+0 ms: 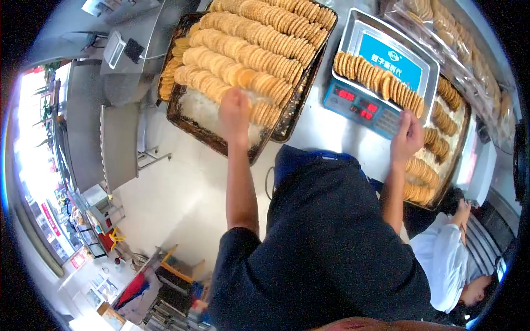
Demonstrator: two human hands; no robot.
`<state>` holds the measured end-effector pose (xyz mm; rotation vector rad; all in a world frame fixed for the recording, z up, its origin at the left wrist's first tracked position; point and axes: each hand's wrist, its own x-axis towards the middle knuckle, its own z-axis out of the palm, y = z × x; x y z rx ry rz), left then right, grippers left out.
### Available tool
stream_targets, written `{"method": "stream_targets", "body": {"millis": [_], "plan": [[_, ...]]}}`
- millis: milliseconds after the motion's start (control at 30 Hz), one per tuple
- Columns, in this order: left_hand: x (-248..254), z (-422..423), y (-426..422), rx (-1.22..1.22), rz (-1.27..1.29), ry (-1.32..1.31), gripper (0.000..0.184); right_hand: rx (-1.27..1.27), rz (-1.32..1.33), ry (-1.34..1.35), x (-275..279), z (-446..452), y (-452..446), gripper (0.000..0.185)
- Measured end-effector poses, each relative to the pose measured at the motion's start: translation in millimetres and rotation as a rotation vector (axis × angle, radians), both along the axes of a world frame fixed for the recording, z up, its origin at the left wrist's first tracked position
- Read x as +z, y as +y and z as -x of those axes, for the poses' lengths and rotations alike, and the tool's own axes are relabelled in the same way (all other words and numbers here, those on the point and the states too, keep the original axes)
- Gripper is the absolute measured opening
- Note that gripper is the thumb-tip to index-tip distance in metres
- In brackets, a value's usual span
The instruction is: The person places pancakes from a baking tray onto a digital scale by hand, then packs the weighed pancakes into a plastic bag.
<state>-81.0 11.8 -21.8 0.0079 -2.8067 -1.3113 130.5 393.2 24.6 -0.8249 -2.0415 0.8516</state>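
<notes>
My left hand (234, 116) is slightly blurred, with its fingers curled closed. It reaches over the front row of round golden biscuits (204, 83) on a dark-rimmed baking tray (190, 132). Whatever lies inside its fingers is hidden. At right, a row of biscuits (381, 80) stands on edge along the near side of the metal pan of a blue digital scale (337, 99), whose red digits are lit. My right hand (407, 137) is closed at the right end of that row, fingertips by the last biscuit. I cannot make out whether it grips one.
A second tray (462, 138) with shorter biscuit rows lies right of the scale. Clear bags of biscuits (464, 44) line the back right. A person in a white top (439, 259) is at lower right. Metal tables (118, 143) stand at left.
</notes>
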Motion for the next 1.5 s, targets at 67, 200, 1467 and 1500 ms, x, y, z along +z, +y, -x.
{"method": "stream_targets", "body": {"millis": [67, 200, 1467, 1500], "plan": [[3, 14, 12, -0.056, 0.045, 0.089, 0.037, 0.038, 0.002, 0.011, 1, 2, -1, 0.019], [11, 29, 32, -0.086, 0.472, 0.106, 0.044, 0.022, 0.034, 0.038, 4, 2, -4, 0.018], [61, -92, 160, -0.622, -0.687, -0.789, 0.041, -0.362, -0.285, -0.244, -7, -33, 93, 0.023], [60, -91, 162, -0.626, -0.687, -0.787, 0.04, -0.363, -0.355, -0.301, -11, -33, 95, 0.023]]}}
